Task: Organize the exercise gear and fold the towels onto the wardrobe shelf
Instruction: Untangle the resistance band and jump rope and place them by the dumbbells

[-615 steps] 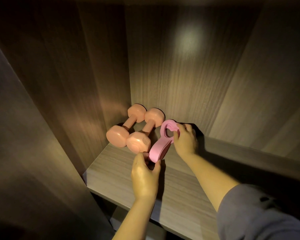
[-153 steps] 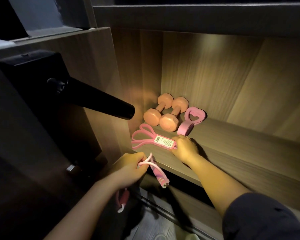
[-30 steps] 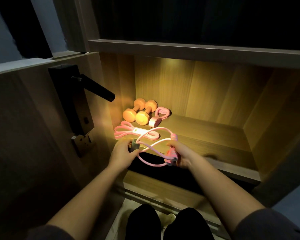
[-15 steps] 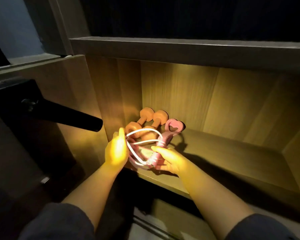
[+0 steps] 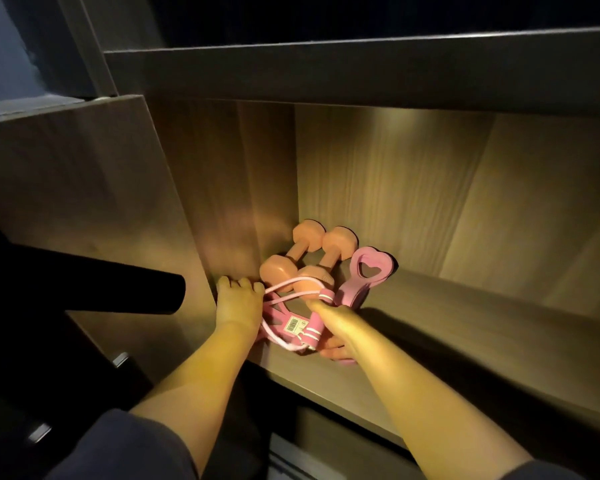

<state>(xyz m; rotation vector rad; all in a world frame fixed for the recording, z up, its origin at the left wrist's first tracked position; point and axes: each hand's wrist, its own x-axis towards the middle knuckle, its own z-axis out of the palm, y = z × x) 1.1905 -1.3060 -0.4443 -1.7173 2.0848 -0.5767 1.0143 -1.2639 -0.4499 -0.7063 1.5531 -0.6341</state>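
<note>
Here, the wood-grain wardrobe shelf (image 5: 465,341) carries all the gear in its left rear corner, and a black cylindrical door lever (image 5: 125,292) juts in from the left. The left hand (image 5: 238,306) lies knuckles-up on the shelf beside the side wall. The right hand (image 5: 335,323) is wrapped round a striped foam handle of the looped pink rubber pull cord (image 5: 313,336), low over the shelf front. Behind sit two peach hex-ended dumbbells (image 5: 278,271), with a pink heart-cutout plastic squeezer (image 5: 352,292) just beside them. A flat pink elastic band (image 5: 291,324) with a barcode label lies under the cord. Probable faults: once released, the springy cord may uncoil and slide off the front edge, or its loops may snag a dumbbell. Whether the left hand grips the cord's far end or merely presses it cannot be told. No towels are in view.
</note>
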